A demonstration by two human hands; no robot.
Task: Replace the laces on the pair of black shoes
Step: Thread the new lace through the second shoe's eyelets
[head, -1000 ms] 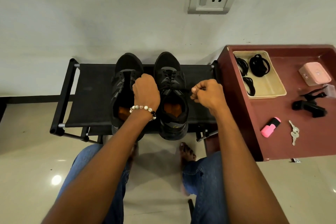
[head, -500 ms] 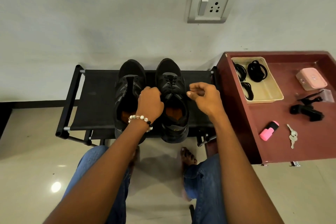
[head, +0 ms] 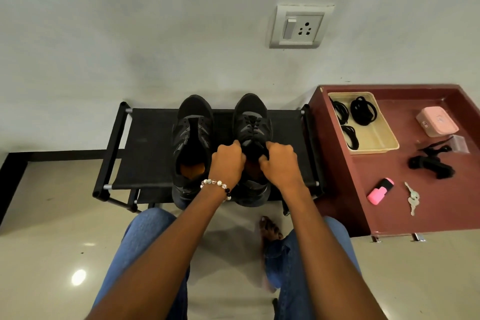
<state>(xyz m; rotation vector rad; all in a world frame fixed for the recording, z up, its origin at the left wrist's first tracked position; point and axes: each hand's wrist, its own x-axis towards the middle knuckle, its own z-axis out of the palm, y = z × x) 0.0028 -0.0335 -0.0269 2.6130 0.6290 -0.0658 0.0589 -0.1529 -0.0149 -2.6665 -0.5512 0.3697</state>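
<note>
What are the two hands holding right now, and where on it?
Both the left hand and right hand grip the laced right-side shoe at the top of its opening, one on each side of the tongue.

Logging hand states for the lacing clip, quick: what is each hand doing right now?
Left hand: fingers curled at the laced shoe, apparently gripping its tongue or lace.
Right hand: curled on the same shoe's opening; what it pinches cannot be told.
</note>
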